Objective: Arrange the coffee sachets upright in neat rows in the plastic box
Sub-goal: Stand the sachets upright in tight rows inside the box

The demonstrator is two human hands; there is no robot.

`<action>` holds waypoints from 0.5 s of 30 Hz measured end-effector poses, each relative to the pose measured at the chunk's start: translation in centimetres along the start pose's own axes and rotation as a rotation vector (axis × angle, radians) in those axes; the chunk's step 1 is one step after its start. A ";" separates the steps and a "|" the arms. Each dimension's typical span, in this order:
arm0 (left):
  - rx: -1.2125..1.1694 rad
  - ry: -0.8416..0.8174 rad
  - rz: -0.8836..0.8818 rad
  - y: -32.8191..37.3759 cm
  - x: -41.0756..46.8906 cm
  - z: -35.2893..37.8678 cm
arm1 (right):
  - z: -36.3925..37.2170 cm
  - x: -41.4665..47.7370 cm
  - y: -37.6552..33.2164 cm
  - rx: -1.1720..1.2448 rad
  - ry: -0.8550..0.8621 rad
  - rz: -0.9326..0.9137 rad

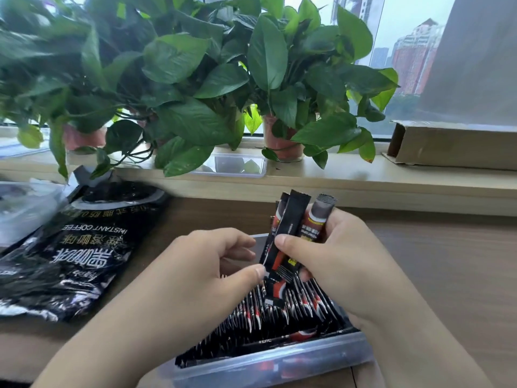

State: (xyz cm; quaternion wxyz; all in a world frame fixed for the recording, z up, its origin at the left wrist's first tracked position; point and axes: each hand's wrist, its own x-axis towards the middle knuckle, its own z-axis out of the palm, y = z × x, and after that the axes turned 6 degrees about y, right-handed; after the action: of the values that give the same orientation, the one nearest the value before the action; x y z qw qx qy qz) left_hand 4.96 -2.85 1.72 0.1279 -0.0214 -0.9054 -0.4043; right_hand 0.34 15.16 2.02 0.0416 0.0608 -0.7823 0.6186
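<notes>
A clear plastic box [279, 362] sits on the wooden table in front of me, filled with several black-and-red coffee sachets [279, 317] standing in rows. My right hand [341, 261] grips a small bunch of sachets [293, 219] above the box, their tops pointing up. One sachet [275, 289] hangs lower from the bunch, its end reaching the row. My left hand [201, 273] is beside it, thumb and fingers curled, the thumb tip touching that sachet's edge. The box's far side is hidden behind my hands.
An opened black instant-coffee bag [75, 253] lies on the table at left, next to a clear plastic bag [22, 208]. Potted plants [195, 79] fill the window sill behind, with a clear lid [237, 165] and a cardboard box [453, 144] on the sill.
</notes>
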 end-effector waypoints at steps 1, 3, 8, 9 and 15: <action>-0.011 -0.008 0.006 -0.1 0.0 0.2 | 0.1 0.0 0.0 0.001 -0.024 -0.003; -0.025 -0.028 0.041 0.0 0.1 0.6 | 0.4 0.1 0.1 0.023 -0.075 -0.005; -0.136 -0.022 0.022 -0.1 0.2 1.1 | 0.6 0.1 0.1 0.090 -0.136 0.012; -0.161 -0.008 0.010 -0.1 0.2 1.1 | 0.6 0.1 0.1 0.099 -0.141 0.018; -0.151 0.094 0.019 0.4 0.0 1.0 | 0.8 -0.1 0.2 0.146 -0.037 0.063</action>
State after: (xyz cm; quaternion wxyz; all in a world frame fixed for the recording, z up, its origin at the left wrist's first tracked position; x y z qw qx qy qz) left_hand 4.84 -1.88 1.38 0.1723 -0.0207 -0.8649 -0.4709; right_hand 0.40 14.47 1.68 0.0033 0.0505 -0.7371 0.6739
